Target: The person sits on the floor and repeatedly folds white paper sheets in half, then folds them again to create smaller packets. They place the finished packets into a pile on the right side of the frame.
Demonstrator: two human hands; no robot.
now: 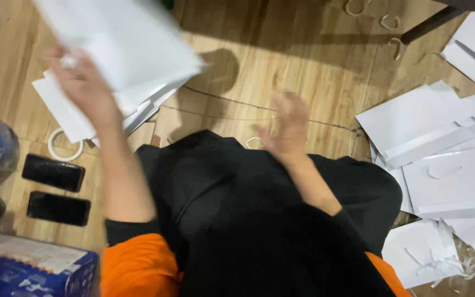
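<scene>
Fingers of your left hand gripped the flat white paper sheet, raised above the white paper stack on the wooden floor. Your right hand hung spread, empty. That blurred, one-sided hold risked creasing or dropping the sheet.

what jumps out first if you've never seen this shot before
The left hand lifts a blurred white paper sheet at upper left, above a white stack on the wooden floor. The right hand hovers open over the black-clad lap, and white paper bags pile up at right.
</scene>
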